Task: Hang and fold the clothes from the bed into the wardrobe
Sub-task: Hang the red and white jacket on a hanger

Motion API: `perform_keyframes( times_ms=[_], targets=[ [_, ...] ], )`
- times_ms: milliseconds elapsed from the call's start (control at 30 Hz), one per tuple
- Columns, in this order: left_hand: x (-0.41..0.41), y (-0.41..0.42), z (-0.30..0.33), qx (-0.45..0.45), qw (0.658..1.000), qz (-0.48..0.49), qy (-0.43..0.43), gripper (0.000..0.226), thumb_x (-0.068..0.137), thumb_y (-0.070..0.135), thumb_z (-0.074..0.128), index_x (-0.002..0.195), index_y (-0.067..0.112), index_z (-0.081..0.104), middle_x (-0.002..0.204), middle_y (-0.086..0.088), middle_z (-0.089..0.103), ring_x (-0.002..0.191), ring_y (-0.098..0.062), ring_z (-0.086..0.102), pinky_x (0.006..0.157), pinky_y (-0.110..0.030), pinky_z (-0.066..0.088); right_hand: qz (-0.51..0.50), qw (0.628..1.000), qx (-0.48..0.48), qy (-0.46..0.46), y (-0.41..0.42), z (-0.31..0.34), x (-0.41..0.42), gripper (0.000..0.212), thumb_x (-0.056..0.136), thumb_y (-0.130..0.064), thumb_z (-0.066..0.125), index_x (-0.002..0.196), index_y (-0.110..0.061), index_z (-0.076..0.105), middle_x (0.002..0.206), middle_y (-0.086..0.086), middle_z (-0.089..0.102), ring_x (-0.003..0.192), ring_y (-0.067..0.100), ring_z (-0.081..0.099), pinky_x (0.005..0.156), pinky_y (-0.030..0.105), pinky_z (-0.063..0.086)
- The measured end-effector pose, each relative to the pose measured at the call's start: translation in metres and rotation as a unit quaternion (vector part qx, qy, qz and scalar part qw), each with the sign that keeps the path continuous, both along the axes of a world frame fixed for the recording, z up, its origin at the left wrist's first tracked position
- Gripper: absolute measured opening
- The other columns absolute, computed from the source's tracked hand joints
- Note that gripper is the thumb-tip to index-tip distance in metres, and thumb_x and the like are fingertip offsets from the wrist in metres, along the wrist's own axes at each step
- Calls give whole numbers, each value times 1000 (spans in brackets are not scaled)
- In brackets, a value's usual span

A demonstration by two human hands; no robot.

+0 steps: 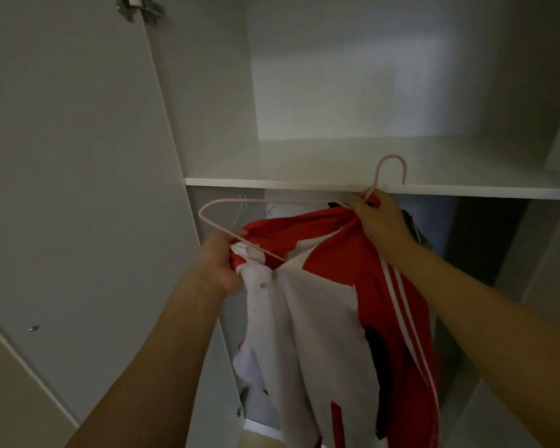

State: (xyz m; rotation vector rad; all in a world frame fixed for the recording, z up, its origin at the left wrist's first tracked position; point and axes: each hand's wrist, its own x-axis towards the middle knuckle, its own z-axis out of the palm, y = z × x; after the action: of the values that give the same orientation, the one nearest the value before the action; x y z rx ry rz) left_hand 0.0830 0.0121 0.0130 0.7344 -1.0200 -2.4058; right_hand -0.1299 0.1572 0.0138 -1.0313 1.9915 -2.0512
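Observation:
A red and white jacket [320, 305] with white stripes on its sleeve hangs in front of the open wardrobe [337, 92]. A pink wire hanger [220, 205] is partly inside it, the hook poking up above the shelf edge. My left hand [217, 263] grips the jacket's collar edge together with the hanger's left arm. My right hand [382, 218] holds the hanger's neck and the red fabric bunched there. The jacket's lower part drops out of view at the bottom.
A white shelf [369, 185] crosses the wardrobe just above my hands. The wardrobe door [78, 156] stands open at the left. Behind the jacket, under the shelf, pale hangers [240, 211] and a dark garment [414, 227] hang in the shadowed section.

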Motion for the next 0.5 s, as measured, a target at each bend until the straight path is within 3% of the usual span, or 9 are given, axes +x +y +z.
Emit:
perform_keyframes(
  times_ms=[67, 133, 200, 267, 333, 367, 433, 500],
  targets=[
    [0, -1, 12, 25, 1000, -8, -14, 32, 67, 24, 57, 83, -2, 65, 77, -14, 66, 67, -28, 67, 65, -47, 59, -15, 999, -13, 31, 15, -10, -7, 23, 95, -19, 56, 82, -1, 57, 71, 4, 56, 65, 2, 55, 63, 7, 44],
    [-2, -3, 17, 10, 999, -36, -9, 61, 66, 44, 67, 104, -4, 68, 102, -17, 69, 90, -34, 69, 76, -55, 56, -13, 998, -13, 55, 26, -15, -13, 19, 97, -19, 53, 81, -11, 57, 73, -1, 57, 63, -7, 54, 63, 3, 42],
    [-6, 3, 19, -17, 998, -63, -6, 76, 64, 59, 71, 109, -2, 71, 111, -21, 68, 96, -38, 69, 75, -54, 56, -10, 997, -3, 73, 32, -17, -20, 15, 98, -20, 51, 86, -16, 59, 81, 2, 61, 74, -1, 58, 71, 8, 46],
    [-11, 9, 19, -24, 998, -59, -6, 79, 63, 64, 74, 108, 0, 72, 114, -22, 68, 101, -39, 67, 77, -54, 55, -14, 995, 11, 95, 37, -19, -27, 19, 99, -21, 49, 94, -7, 61, 88, 10, 64, 84, 16, 61, 81, 24, 50],
    [-18, 14, 22, -45, 999, -8, -21, 58, 73, 54, 71, 97, 2, 76, 103, -20, 71, 92, -35, 70, 73, -51, 57, -20, 994, 17, 104, 41, -21, -34, 24, 99, -23, 48, 98, -3, 61, 91, 14, 65, 88, 25, 62, 84, 33, 50],
    [-22, 16, 23, -66, 996, 39, -32, 41, 80, 43, 65, 80, 4, 77, 87, -18, 73, 76, -31, 72, 64, -45, 58, -22, 994, 18, 107, 43, -22, -36, 24, 99, -23, 48, 99, -3, 61, 91, 13, 65, 87, 23, 62, 82, 32, 51],
    [-29, 15, 26, -132, 975, 154, -88, 32, 85, 18, 55, 54, 11, 60, 55, -10, 58, 44, -22, 60, 46, -27, 52, -29, 991, 27, 125, 47, -26, -40, 23, 100, -24, 47, 97, -7, 61, 87, 7, 64, 82, 17, 61, 76, 26, 48],
    [-33, 12, 26, -220, 928, 251, -164, 29, 85, 5, 49, 58, 13, 43, 54, -7, 42, 43, -20, 46, 40, -17, 40, -26, 989, 39, 143, 50, -29, -43, 22, 99, -27, 47, 95, -11, 61, 85, 2, 62, 79, 10, 59, 72, 18, 44]
  ],
)
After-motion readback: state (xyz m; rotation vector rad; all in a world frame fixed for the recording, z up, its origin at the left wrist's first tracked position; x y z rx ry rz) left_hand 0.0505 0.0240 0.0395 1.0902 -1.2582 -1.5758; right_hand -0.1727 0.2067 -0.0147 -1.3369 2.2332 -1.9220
